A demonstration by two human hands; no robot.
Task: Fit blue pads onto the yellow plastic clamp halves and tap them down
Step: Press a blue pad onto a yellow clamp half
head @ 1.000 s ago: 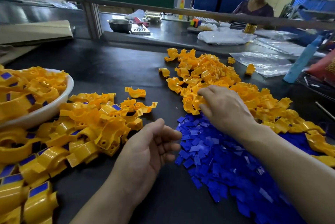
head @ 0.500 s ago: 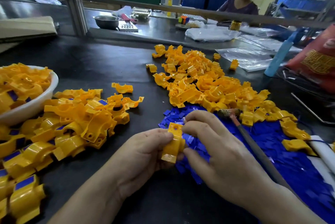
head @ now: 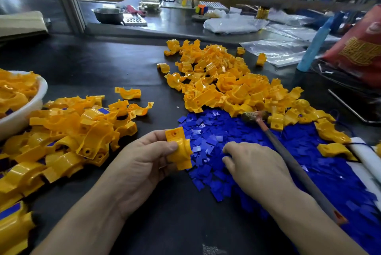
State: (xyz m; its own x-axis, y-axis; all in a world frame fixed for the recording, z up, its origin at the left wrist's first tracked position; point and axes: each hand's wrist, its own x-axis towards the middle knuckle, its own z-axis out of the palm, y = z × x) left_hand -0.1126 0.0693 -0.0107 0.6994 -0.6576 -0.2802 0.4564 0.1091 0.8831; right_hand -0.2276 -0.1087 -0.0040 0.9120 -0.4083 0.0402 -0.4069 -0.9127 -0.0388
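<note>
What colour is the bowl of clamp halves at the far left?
The bowl is white, best seen in the head view.

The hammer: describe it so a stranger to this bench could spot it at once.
Find the spread of blue pads right of centre on the dark bench. Across it, beside the right hand, lies the hammer. It is the only long grey shaft among small pieces, its worn head against the yellow clamp halves.
</note>
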